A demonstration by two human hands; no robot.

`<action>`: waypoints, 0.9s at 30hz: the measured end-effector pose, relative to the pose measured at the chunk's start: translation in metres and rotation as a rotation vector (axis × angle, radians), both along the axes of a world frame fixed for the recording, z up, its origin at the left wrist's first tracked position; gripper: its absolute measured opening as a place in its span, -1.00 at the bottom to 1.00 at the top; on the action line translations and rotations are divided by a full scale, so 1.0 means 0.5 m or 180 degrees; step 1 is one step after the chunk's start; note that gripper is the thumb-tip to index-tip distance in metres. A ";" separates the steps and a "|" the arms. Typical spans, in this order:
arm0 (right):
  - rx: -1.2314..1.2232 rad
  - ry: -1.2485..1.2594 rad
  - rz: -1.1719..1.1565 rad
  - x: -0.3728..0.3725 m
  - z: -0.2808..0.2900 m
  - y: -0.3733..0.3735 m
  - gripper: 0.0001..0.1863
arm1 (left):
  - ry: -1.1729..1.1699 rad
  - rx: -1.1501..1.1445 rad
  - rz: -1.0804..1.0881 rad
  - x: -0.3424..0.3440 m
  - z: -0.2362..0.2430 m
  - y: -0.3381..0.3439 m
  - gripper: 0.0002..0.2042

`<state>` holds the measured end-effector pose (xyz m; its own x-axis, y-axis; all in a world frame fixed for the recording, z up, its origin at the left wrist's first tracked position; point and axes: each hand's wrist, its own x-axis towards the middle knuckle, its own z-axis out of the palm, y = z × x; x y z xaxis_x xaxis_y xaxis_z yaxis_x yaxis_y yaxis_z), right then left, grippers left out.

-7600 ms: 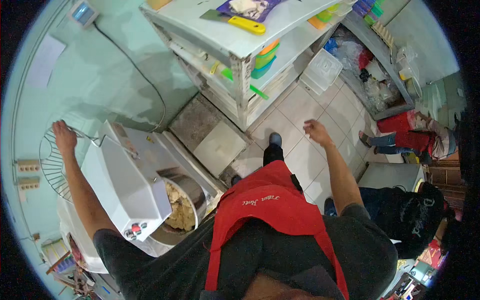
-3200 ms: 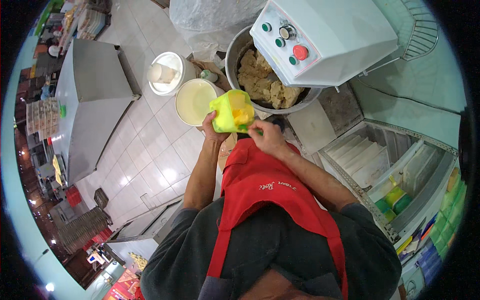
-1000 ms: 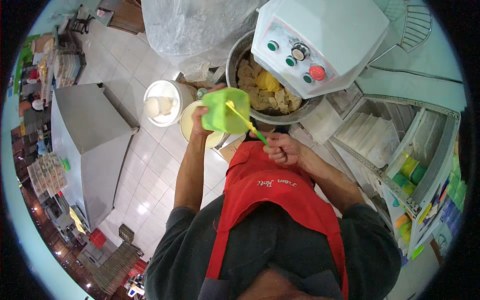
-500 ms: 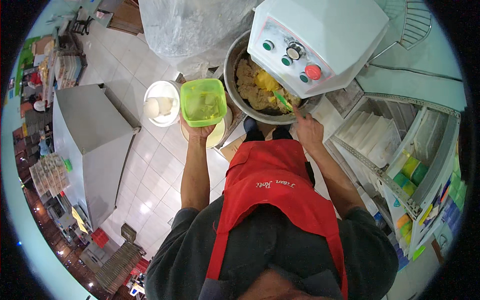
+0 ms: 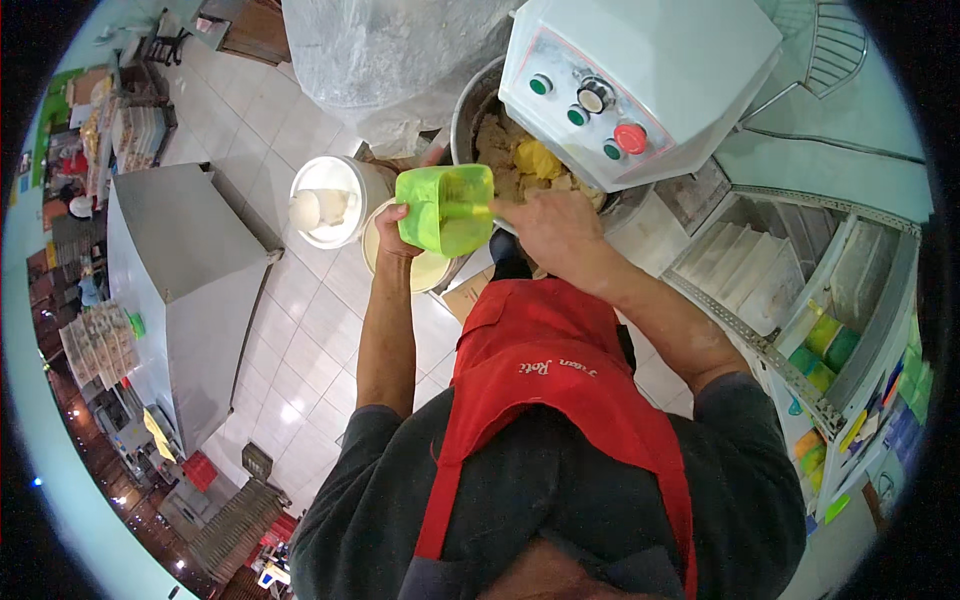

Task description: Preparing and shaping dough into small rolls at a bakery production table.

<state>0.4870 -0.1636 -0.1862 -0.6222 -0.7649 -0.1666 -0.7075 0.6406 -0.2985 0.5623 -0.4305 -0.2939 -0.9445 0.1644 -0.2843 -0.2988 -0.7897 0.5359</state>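
My left hand is wrapped round a translucent lime-green square container, tilted on its side above a cream bucket. My right hand is closed at the container's right side, its fingertips toward the opening; what it grips is hidden. Just beyond both hands stands a steel mixer bowl of lumpy dough with a yellow mass on it, partly covered by the white mixer head with its buttons.
White-lidded bucket and lower bucket at left of the bowl; plastic-covered bulk behind. Metal cabinet at left, tiled floor beside it. Open shelf unit at right. My foot is below.
Earlier yellow stuff was scraped from the container into the bowl. Since half a second ago, my right hand left the bowl for the container, which turned onto its side; the green spatula is now hidden.
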 end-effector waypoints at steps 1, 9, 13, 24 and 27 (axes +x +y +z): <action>0.0204 -0.0584 0.0433 -0.004 0.007 0.006 -0.55 | 0.0018 0.0002 -0.0147 0.007 0.000 -0.007 0.22; -0.1284 -0.5531 -0.1555 0.010 -0.204 0.054 -0.63 | -0.0316 -0.0032 0.0854 0.109 -0.079 -0.053 -0.01; -0.1825 -0.4371 -0.2561 0.054 -0.339 0.117 -0.50 | -0.0770 -0.0044 0.1700 0.287 -0.129 -0.136 -0.15; -0.0150 -0.0995 -0.1733 -0.079 -1.021 -0.188 -0.60 | -0.1526 -0.0340 0.1700 0.521 -0.104 -0.118 -0.08; -0.0302 0.0108 -0.1478 -0.156 -1.204 0.021 -0.71 | -0.1482 0.0248 0.1365 0.506 -0.197 -0.114 -0.08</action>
